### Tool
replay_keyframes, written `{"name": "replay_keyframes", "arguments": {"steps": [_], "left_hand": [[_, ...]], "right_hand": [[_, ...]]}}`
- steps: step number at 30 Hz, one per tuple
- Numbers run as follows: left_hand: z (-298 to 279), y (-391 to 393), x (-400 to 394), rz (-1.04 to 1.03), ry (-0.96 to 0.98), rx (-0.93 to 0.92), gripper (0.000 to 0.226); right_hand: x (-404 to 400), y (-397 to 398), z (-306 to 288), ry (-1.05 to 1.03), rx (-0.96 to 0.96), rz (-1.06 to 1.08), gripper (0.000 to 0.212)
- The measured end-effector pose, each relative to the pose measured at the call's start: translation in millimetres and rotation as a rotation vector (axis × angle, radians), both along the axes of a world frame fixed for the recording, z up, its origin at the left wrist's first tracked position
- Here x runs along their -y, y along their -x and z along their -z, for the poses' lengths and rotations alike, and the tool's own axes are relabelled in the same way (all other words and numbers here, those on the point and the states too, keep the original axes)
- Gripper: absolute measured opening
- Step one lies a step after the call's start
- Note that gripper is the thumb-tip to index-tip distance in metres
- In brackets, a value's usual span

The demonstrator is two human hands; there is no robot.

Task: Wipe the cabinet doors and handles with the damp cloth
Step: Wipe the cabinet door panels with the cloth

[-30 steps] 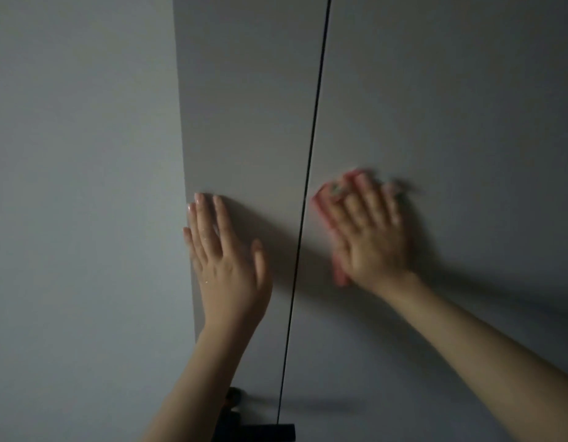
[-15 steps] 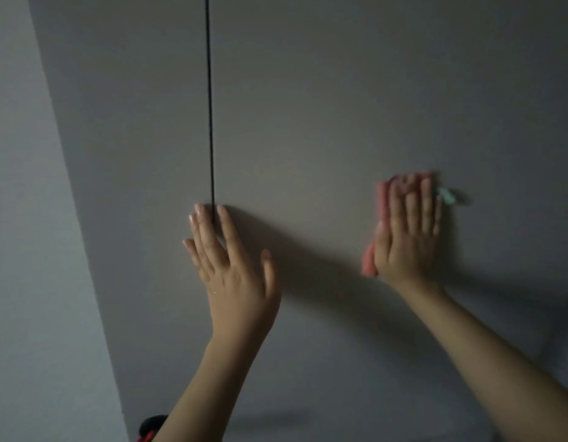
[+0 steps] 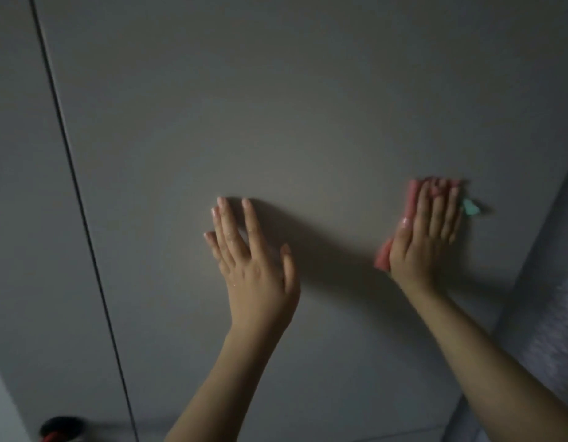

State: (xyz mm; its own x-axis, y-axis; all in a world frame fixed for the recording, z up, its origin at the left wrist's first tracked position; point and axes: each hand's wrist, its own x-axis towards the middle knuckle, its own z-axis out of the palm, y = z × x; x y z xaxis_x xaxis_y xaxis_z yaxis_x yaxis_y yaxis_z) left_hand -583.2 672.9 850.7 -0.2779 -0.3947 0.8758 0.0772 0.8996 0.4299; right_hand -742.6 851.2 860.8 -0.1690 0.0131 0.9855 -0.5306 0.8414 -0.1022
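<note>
Against the right-hand cabinet door (image 3: 308,106), near its right edge, the pink damp cloth (image 3: 413,199) lies folded beneath the right hand (image 3: 426,231), whose straight fingers press it flat. A green corner shows beside the fingertips. The cloth looks soft, light and limp, best driven by the flat palm rather than pinched. The left hand (image 3: 254,260), fingers spread and glistening, rests bare on the same door. A dark seam (image 3: 68,161) separates the neighbouring door.

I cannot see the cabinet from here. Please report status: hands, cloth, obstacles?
Left hand flat on door. Right hand presses pink cloth on same door. Nothing in the way.
</note>
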Motion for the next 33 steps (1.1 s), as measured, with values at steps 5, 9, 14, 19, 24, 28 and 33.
{"name": "replay_keyframes", "arguments": {"steps": [5, 9, 14, 19, 24, 28, 33], "left_hand": [[8.4, 24.6, -44.7, 0.011, 0.012, 0.033, 0.069], [11.9, 40.2, -66.3, -0.009, -0.008, 0.036, 0.071], [25.7, 51.2, -88.2, -0.019, -0.002, 0.060, 0.070], [40.9, 61.1, -111.6, -0.005, 0.011, 0.111, 0.072], [45.5, 69.5, -122.5, -0.012, -0.014, 0.126, 0.075], [46.1, 69.0, -121.6, -0.018, -0.015, 0.121, 0.074], [48.4, 68.2, -121.2, -0.015, -0.015, 0.136, 0.076]], "right_hand": [[38.5, -18.5, 20.5, -0.004, 0.012, -0.005, 0.053], [-9.2, -6.2, 57.0, -0.534, -0.058, -0.098, 0.050], [-99.0, 61.0, 57.3, 0.117, 0.069, 0.004, 0.051], [-53.6, 32.9, 65.3, 0.268, 0.143, -0.056, 0.051], [-80.6, 33.2, 112.3, -0.094, 0.081, -0.113, 0.046], [-127.4, 74.7, 97.4, 0.385, 0.199, -0.085, 0.053], [-73.0, 42.6, 118.8, 0.258, 0.241, -0.084, 0.053]]}}
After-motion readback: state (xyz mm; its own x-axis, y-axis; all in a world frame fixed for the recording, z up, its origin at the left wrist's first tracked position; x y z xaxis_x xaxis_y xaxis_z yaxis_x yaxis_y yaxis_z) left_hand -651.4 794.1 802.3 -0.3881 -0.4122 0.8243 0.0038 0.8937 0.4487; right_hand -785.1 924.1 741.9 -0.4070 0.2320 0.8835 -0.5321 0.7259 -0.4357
